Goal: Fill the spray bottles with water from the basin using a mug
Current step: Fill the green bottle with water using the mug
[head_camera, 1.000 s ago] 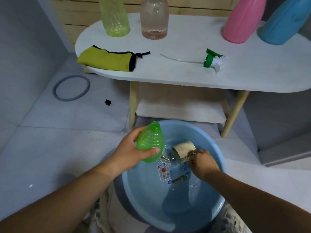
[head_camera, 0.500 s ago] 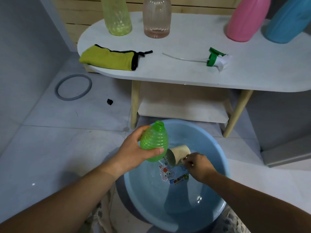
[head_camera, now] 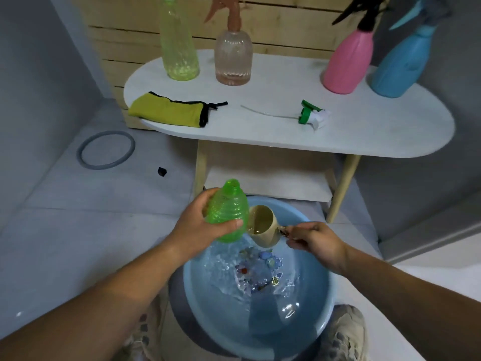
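Looking down, you see your shoes [head_camera: 343,334] flanking the near edge of the basin [head_camera: 312,269], which sits on the floor. It holds rippled water over a coloured decal [head_camera: 257,272] on the bottom.

Left hand [head_camera: 197,227]: over the basin's far-left side, fingers and thumb wrapped round the green bottle [head_camera: 229,212]. The bottle is uncapped, with its open neck up and leaning away from you.

Right hand [head_camera: 317,243]: over the basin's far-right side, fingers pinching the handle of the mug [head_camera: 265,225]. The mug is tipped, its mouth facing left toward the bottle, and there is water inside. Its rim is just beside the bottle's side, well below the neck; you cannot tell if they touch.

Floor, left: a grey ring [head_camera: 80,152], with a small black bit [head_camera: 162,171] near it.

Beyond the basin stands the surface [head_camera: 364,131], white and oval on wooden legs, with a shelf [head_camera: 268,183] beneath. At its front lie a yellow cloth [head_camera: 169,113] on the left and a sprayer head [head_camera: 311,117], which lies on its side toward the right with its tube pointing left.

Back row, left to right, all upright:
- yellow-green bottle [head_camera: 178,48]
- clear bottle [head_camera: 233,58] with an orange sprayer
- pink bottle [head_camera: 348,63] with a black sprayer
- blue bottle [head_camera: 400,66] with a blue sprayer

Wooden slats [head_camera: 286,29] run behind them.
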The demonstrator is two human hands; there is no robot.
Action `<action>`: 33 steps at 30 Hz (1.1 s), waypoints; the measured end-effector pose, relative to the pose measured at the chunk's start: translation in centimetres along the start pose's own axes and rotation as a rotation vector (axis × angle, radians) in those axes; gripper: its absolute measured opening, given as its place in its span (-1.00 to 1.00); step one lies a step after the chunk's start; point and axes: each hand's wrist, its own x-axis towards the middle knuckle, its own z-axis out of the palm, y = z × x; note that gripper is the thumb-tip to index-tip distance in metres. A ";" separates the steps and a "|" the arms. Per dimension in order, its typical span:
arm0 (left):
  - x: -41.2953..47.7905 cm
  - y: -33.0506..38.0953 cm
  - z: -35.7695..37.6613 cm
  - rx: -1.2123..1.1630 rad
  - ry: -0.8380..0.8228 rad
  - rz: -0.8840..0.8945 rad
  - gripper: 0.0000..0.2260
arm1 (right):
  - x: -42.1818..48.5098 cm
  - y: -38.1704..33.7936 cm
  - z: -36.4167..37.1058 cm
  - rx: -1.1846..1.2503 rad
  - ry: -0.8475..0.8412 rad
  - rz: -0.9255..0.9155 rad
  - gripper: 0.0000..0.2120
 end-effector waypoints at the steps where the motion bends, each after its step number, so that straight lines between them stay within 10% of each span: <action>1: 0.0 0.5 0.0 -0.015 0.003 0.021 -0.42 | -0.9 -1.3 -0.4 -0.002 0.000 -0.033 -0.86; 15: -0.6 5.3 1.1 -0.105 -0.058 0.127 -0.44 | -10.1 -13.5 -4.6 0.039 0.099 -0.288 -0.55; 33: -0.8 7.2 2.7 -0.049 -0.093 0.138 -0.31 | -12.8 -17.9 -3.4 -0.262 0.219 -0.594 -0.68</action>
